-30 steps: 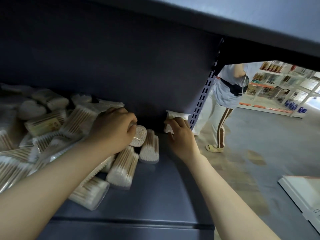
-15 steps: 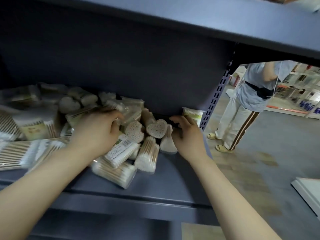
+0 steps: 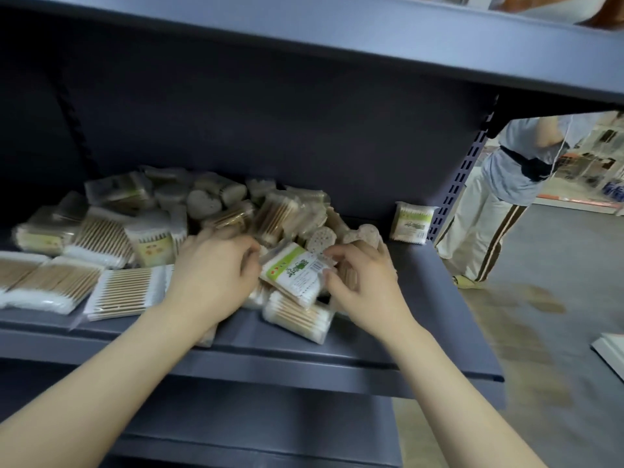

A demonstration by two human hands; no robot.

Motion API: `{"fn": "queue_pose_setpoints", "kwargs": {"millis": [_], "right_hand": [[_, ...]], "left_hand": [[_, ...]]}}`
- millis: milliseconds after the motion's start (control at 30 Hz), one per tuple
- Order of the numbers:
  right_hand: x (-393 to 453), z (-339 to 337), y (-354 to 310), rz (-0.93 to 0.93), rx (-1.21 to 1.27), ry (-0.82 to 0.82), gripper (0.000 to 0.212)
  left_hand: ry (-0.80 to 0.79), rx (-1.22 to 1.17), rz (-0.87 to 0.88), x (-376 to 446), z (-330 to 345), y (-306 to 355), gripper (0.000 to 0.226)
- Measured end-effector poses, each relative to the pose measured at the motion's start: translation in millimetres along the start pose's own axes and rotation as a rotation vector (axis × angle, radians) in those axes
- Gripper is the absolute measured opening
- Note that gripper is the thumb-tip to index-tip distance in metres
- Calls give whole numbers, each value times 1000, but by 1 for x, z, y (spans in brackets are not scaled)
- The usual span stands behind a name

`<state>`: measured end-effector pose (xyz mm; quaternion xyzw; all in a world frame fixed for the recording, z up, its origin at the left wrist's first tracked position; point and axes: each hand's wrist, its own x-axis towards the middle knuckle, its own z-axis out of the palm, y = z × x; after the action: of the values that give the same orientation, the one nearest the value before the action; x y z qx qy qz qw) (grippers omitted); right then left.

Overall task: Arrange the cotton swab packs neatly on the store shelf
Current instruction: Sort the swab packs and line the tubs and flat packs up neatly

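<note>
Several cotton swab packs lie in a loose heap (image 3: 111,238) on the grey shelf (image 3: 422,325). A green-labelled pack (image 3: 295,273) sits tilted on top of the heap, between my hands. My left hand (image 3: 212,275) has curled fingers at the pack's left edge. My right hand (image 3: 364,285) pinches its right edge with thumb and fingers. One pack (image 3: 411,223) stands upright alone at the back right corner. Heart-shaped tubs (image 3: 322,238) lie just behind the held pack. A flat pack (image 3: 297,317) lies under it near the front.
The shelf's right part between the heap and the perforated upright post (image 3: 456,187) is bare. An upper shelf (image 3: 371,38) overhangs close above. A person (image 3: 499,194) stands in the aisle to the right. A white board (image 3: 611,352) lies on the floor.
My right hand left the standing pack in the back corner and came left to the green-labelled pack. My left hand shifted right to that pack. The camera pulled back.
</note>
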<state>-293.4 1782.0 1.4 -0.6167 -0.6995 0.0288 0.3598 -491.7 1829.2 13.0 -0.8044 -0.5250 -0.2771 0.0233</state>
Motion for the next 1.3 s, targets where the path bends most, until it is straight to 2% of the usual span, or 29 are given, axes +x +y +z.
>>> {"fn": "queue_pose_setpoints", "kwargs": {"millis": [200,300,367,467,600,700,833,967,1167,1300], "right_hand": [[-9,7,-5,63,-17,10,29],[-11,6,-5,90,-6,-19,33],[-12,5,-5,114,6,-50,36],[-12,3,-6,139,23,-105,40],[-12,0,-6,138,49,-132,41],[-11,-2,-4,136,35,-141,42],[-9,1,-6,149,27,-199,62],[-9,5,-12,139,-16,-272,82],[-6,3,-15,104,5,-218,82],[-10,0,-11,48,28,-89,80]], "left_hand": [[-63,18,19,-9,2,-8,58],[-60,12,30,-11,4,-8,59],[-100,13,17,-11,3,-5,48],[-79,-28,19,-12,7,-3,30],[-43,-25,46,-13,12,-1,26],[-5,-32,-3,-14,11,-1,18],[35,-11,-40,-16,13,-13,28],[-14,11,-92,-19,13,-21,33],[-81,-26,-140,-25,13,-23,31],[-86,-69,-159,-25,11,-21,28]]}}
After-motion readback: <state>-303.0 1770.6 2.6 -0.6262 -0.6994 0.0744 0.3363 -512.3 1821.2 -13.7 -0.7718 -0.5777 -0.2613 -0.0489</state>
